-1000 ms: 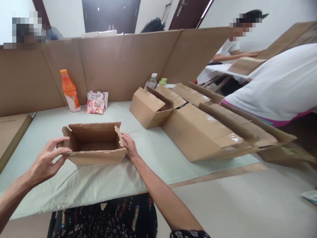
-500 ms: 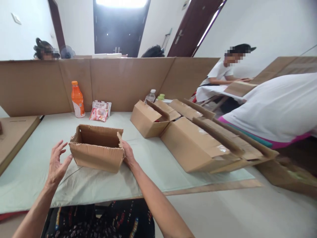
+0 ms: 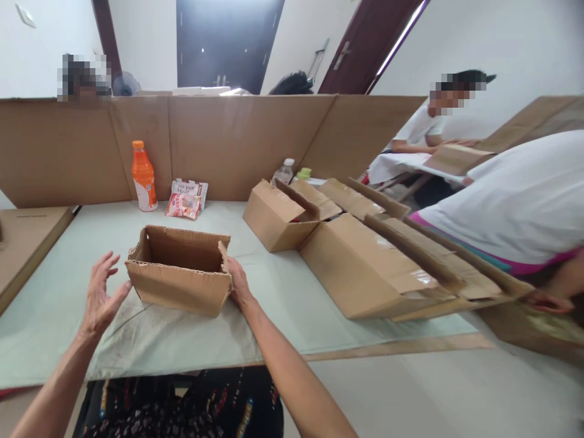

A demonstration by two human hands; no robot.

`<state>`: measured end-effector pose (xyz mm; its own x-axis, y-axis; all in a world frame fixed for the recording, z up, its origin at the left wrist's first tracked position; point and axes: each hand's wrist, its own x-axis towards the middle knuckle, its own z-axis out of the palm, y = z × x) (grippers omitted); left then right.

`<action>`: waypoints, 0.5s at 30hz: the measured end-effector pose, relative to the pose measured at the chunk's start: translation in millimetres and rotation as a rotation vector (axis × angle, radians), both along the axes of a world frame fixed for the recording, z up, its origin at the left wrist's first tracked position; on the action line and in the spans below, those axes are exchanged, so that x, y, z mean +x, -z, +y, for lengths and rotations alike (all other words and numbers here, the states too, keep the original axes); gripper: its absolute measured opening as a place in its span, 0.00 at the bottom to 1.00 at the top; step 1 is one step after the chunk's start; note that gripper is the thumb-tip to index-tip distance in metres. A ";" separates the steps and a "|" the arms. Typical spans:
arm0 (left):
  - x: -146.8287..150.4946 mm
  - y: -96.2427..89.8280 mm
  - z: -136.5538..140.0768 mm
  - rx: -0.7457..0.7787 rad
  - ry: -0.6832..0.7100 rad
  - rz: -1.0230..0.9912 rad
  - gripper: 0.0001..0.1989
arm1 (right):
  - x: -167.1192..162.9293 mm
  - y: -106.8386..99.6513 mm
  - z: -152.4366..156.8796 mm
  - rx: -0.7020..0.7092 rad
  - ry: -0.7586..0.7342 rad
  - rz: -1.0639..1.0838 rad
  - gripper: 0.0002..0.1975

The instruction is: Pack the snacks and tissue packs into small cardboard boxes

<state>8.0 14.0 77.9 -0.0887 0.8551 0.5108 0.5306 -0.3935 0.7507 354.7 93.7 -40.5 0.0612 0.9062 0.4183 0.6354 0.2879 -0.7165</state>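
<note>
Against right hand [image 3: 239, 281] — 1 open box [image 3: 177, 287].

Bare bench [image 3: 289, 298] leaves a lane between the right forearm [image 3: 274, 347] and the row of cartons [image 3: 360, 267]. The small box [image 3: 180, 287] opens upward, free to enter from above. Behind it, the orange bottle [image 3: 145, 179] and packets [image 3: 183, 205] obstruct, and the cardboard screen [image 3: 246, 146] blocks the bench's far side.

From where I stand, I can read "Su per Meal" on the pale packet [image 3: 191, 187]; the lettering on the red-and-white packet [image 3: 183, 207] in front of it is too small to make out, and so are the marks on the label [image 3: 146, 196] of the orange bottle [image 3: 143, 165]
</note>
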 end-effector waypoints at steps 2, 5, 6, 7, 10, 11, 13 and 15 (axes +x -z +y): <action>2.8 -12.1 3.0 0.057 0.029 0.053 0.30 | 0.2 -2.7 -1.3 -0.026 0.001 0.009 0.11; 9.3 -28.8 8.4 0.168 0.085 0.146 0.30 | 0.9 -6.5 -4.2 -0.061 0.000 0.015 0.11; 11.9 -34.1 10.6 0.197 0.106 0.168 0.30 | 1.1 -7.6 -5.2 -0.070 -0.002 0.017 0.11; 14.5 -39.4 12.9 0.221 0.126 0.190 0.29 | 1.2 -8.7 -6.1 -0.077 -0.005 0.018 0.11; 22.1 -54.9 19.9 0.275 0.203 0.282 0.27 | 0.6 -10.9 -8.0 -0.089 -0.013 0.028 0.12; 24.6 -59.8 22.0 0.289 0.233 0.322 0.26 | 0.1 -11.1 -8.2 -0.090 -0.014 0.033 0.13; 29.5 -68.0 25.5 0.323 0.299 0.406 0.23 | -0.7 -10.5 -8.1 -0.087 -0.016 0.043 0.14; 34.0 -73.1 28.0 0.354 0.366 0.467 0.21 | -1.1 -8.9 -7.3 -0.080 -0.025 0.053 0.15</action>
